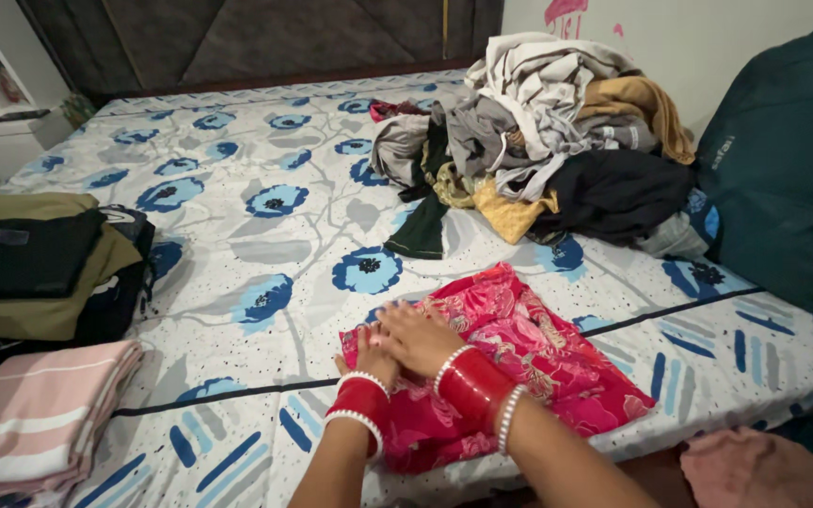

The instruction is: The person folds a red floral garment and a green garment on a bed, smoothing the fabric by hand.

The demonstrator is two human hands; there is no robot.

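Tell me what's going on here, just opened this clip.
A person is pressing both hands onto a folded pink floral garment at the near edge of a bed covered by a blue-flowered sheet. The left hand and right hand lie flat, side by side, on the cloth's left end; both wrists wear red bangles. Folded stacks sit on the left, with a striped pink cloth in front. A loose heap of clothes waits at the far right.

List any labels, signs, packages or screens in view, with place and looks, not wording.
Wall marking: top centre-right on the pale wall above the clothes pile, pink painted shapes, cut off by the frame.
Fabric print: on the dark teal bag at right, small pale lettering.
Sewn patch: on the folded black garment at left, small dark rectangle.
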